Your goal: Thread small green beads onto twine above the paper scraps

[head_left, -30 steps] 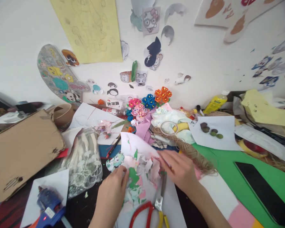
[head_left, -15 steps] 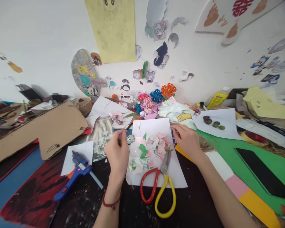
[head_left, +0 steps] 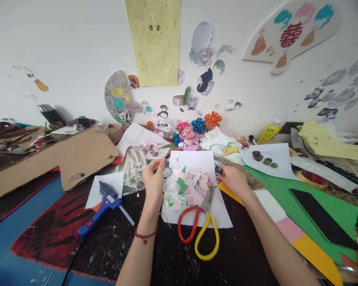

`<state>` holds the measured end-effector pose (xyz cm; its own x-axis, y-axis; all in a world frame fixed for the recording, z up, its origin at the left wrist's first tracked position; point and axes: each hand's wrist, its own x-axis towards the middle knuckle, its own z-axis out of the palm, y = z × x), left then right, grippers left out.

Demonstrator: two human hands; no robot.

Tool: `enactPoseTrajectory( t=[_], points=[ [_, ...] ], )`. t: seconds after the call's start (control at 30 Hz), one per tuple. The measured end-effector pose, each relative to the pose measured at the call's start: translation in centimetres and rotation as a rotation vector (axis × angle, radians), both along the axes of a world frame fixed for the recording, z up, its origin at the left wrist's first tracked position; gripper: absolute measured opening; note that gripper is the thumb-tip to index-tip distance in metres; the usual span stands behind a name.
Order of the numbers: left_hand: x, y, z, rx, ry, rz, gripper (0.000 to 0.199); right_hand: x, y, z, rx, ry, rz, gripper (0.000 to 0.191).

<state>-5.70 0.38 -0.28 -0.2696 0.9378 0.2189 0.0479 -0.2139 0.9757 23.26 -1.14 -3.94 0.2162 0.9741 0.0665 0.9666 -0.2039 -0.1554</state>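
I had the left hand (head_left: 154,174) up beside the left edge of a white sheet of paper (head_left: 192,159), fingers bent in toward the thumb; from my end I could not tell whether they pinched anything. The right hand (head_left: 232,178) sat just off the sheet's opposite edge, fingers loosely curled, and I could not make out whether it gripped something either. Between the two hands, the sheet lay on the dark table (head_left: 167,262), bearing pink paper scraps (head_left: 199,180) toward the right hand and green cut pieces (head_left: 182,185) nearer the left. Scissors (head_left: 206,206) with one red and one yellow handle lay in front of the right hand and to its left, blades over the sheet, handles reaching past its near edge. A red bracelet (head_left: 145,237) circled the wrist below the left hand. To the left of that hand, I saw a clear plastic bag (head_left: 134,171) close by and a blue glue gun (head_left: 106,208) farther out and nearer me. Twine (head_left: 255,179) lay just behind the right hand, while a black phone (head_left: 322,216) rested on green card (head_left: 274,180) well to its right. Craft flowers (head_left: 187,133) stood beyond both hands.
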Motion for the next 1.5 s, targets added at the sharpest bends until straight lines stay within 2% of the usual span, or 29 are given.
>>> enactPoseTrajectory(
  t=[0.13,0.37,0.63,0.7,0.87,1.03,1.3,1.5],
  points=[
    [0.1,-0.3,0.5,-0.025,-0.052,-0.043,0.028,0.0,0.4,-0.5,-0.012,0.025,-0.042,0.016],
    [0.5,-0.7,0.8,-0.043,-0.103,-0.116,0.029,-0.2,0.6,-0.7,0.013,0.050,-0.012,0.014],
    [0.4,-1.2,1.3,-0.045,-0.138,-0.153,0.026,0.4,0.2,0.7,0.136,0.003,-0.044,0.022],
    [0.4,-1.2,1.4,-0.049,-0.155,-0.168,0.025,0.6,0.1,0.8,0.116,-0.019,-0.036,0.018],
    [0.4,-1.3,1.5,-0.052,-0.175,-0.191,0.024,0.4,0.2,0.0,0.023,-0.071,-0.037,0.023],
    [0.3,-1.4,1.4,-0.069,-0.174,-0.203,0.023,0.1,0.4,-0.3,-0.031,-0.073,-0.055,0.016],
    [0.4,-1.4,1.5,-0.065,-0.160,-0.217,0.022,0.1,0.4,-0.4,-0.021,0.030,-0.086,0.013],
    [0.3,-1.4,1.4,-0.059,-0.165,-0.232,0.021,0.7,0.3,-0.3,0.145,0.225,-0.103,0.012]
  ],
)
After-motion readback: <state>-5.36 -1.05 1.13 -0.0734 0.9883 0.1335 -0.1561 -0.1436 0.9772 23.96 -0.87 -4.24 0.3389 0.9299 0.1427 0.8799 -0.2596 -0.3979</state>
